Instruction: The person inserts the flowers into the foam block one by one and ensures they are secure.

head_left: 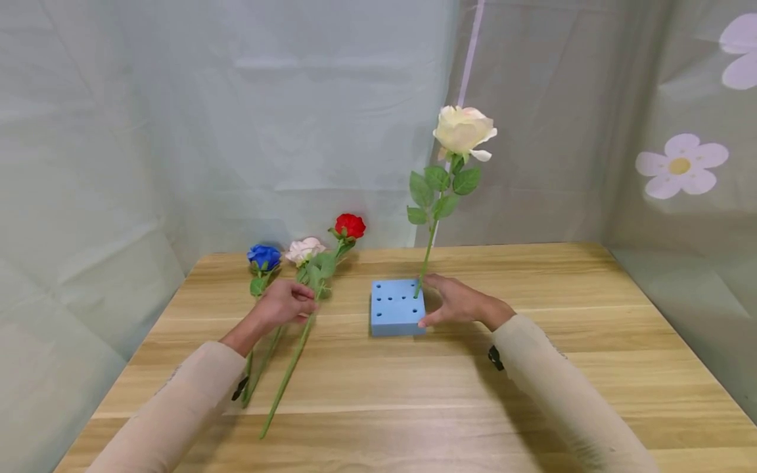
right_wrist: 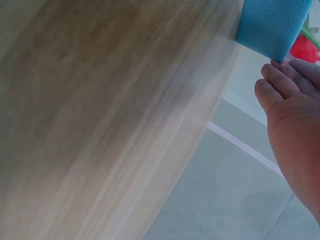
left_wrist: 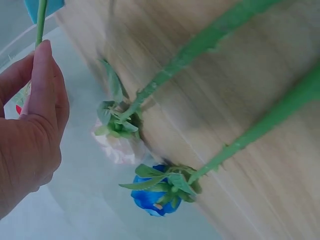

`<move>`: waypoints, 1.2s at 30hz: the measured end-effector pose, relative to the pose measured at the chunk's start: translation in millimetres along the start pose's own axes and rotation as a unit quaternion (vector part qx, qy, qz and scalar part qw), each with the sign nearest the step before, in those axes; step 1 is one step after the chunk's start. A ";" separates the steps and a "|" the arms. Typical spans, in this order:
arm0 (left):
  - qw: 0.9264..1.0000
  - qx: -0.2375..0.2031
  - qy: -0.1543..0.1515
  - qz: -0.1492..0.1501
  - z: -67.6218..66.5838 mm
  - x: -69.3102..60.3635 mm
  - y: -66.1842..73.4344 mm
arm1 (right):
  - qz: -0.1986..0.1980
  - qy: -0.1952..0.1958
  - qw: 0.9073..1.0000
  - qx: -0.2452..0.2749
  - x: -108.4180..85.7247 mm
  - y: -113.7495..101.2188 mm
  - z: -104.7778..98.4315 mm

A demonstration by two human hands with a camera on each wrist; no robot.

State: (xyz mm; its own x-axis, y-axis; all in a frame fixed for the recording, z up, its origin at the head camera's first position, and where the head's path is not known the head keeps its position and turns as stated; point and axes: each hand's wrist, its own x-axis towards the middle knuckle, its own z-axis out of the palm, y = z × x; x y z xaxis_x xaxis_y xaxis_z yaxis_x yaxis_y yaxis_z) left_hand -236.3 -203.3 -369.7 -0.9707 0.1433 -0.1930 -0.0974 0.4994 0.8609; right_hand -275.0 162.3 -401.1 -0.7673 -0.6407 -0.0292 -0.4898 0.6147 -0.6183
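Observation:
My left hand (head_left: 282, 305) pinches the green stem of a red rose (head_left: 350, 225) between thumb and fingers; its lower stem slants toward the table's front. In the left wrist view, that stem (left_wrist: 41, 22) rises from the fingertips. A light blue block (head_left: 397, 316) with several holes in its top sits mid-table. One hole near its right edge holds a cream rose (head_left: 464, 131), which stands leaning slightly right. My right hand (head_left: 464, 303) holds the block's right side, thumb at the front corner and fingers at the back, some hidden in the head view.
A blue rose (head_left: 263, 256) and a pale pink rose (head_left: 304, 251) lie on the wooden table (head_left: 520, 420) at the left, blooms toward the back edge. Their stems pass beneath my left hand and forearm. Grey cloth (head_left: 296, 118) hangs behind the table.

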 end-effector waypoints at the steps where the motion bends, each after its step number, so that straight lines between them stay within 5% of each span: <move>1: 1.000 0.000 0.002 -0.002 0.9 -1.9 1.0 | -0.003 0.000 1.000 0.000 -1.3 -0.7 0.6; 12: 1.000 -0.011 0.014 -0.009 -1.8 2.3 13.7 | -0.006 0.001 1.000 0.002 -1.9 -1.2 0.6; 36: 0.999 -0.011 0.022 0.043 -4.1 5.4 44.6 | -0.004 0.000 1.000 0.006 -3.2 -3.1 -0.3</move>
State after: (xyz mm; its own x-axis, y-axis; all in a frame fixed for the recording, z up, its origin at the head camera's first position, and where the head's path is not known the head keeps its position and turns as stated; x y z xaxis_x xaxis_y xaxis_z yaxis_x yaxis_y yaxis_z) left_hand -246.8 -183.8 -330.4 -0.9844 0.1469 -0.0970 -0.0171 0.4684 0.8834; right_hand -271.2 162.5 -398.9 -0.7634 -0.6454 -0.0256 -0.4904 0.6049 -0.6273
